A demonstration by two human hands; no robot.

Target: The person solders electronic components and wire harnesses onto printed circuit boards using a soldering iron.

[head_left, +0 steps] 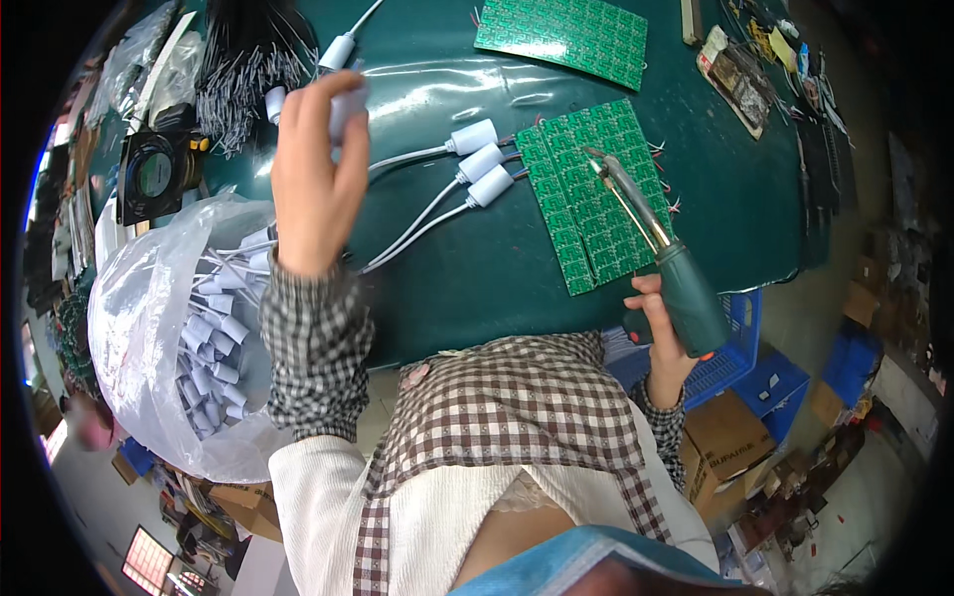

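Observation:
My left hand [320, 179] is raised over the left side of the table, its fingers closed on a blurred white cylindrical cable end [348, 107]. In my right hand [664, 328] is a soldering gun [691, 298] with a dark green handle. Its tip lies over a green circuit board panel [586, 189]; I cannot tell whether it touches. Three white cylindrical cable ends [479, 163] lie along the panel's left edge, their short wires reaching it. Red and white wires stick out on its right side. Another white cable end [338, 52] lies beyond my left hand.
A second green panel [566, 38] lies farther back. A clear plastic bag [139, 338] full of white cable ends hangs at the left, near a black fan [154, 177] and a wire bundle [248, 94]. A blue crate [735, 343] stands below the table's right edge.

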